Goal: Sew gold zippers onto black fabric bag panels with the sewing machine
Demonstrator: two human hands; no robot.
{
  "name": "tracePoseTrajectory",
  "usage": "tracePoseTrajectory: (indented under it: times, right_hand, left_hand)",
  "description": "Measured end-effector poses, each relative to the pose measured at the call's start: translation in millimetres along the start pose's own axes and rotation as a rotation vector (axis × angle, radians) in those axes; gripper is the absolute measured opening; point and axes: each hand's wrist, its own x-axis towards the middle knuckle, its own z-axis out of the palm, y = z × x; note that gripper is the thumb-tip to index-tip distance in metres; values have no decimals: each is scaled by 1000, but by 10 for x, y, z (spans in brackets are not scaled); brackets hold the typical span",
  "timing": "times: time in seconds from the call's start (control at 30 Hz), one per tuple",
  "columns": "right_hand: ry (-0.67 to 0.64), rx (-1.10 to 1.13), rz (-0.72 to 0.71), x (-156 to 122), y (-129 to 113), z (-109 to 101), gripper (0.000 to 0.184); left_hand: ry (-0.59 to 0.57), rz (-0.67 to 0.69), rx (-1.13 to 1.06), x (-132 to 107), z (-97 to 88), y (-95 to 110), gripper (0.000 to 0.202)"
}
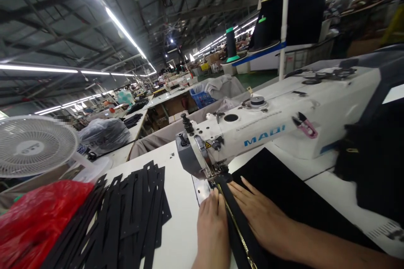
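Observation:
A black zipper with gold teeth runs under the presser foot of a white sewing machine. Its gold pull shows near the bottom edge. My left hand is on the zipper's left edge close to the needle, fingers bent and pressed together; its thumb is hidden. Flat on the right side of the zipper tape lies my right hand, with its fingers stretched out and slightly apart. Beneath and beyond it spreads a black fabric panel. The needle tip is too small to make out.
Black strips lie piled on the left of the table, beside a red plastic bag. A white fan stands behind them. Pink thread snips rest on the machine arm. Dark thread cones stand behind it.

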Motion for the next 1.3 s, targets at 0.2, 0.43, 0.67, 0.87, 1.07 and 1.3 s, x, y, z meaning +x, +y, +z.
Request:
tracePoseTrajectory:
  times: [0.2,0.43,0.67,0.87,1.07,1.3]
  right_hand:
    - [-25,2,6,9,-10,-25,51]
    - [-107,12,-21,61,51,-66,50]
    - [-132,7,-15,45,48,-52,51]
    - [-133,14,19,63,10,-52,49]
    - [-134,-9,18,91,12,-50,49]
    - [-79,-36,27,31,-53,-39,51]
  left_hand:
    - [-12,-16,-52,29,-31,13,34]
    - [-39,-38,-54,46,-74,27,37]
    - [-44,-55,-64,49,-87,64,35]
    - [-67,-58,-84,50,-100,50,35]
    - [-73,-47,-82,76,-104,18,34]
    - [-48,-29,-75,71,-101,42,32]
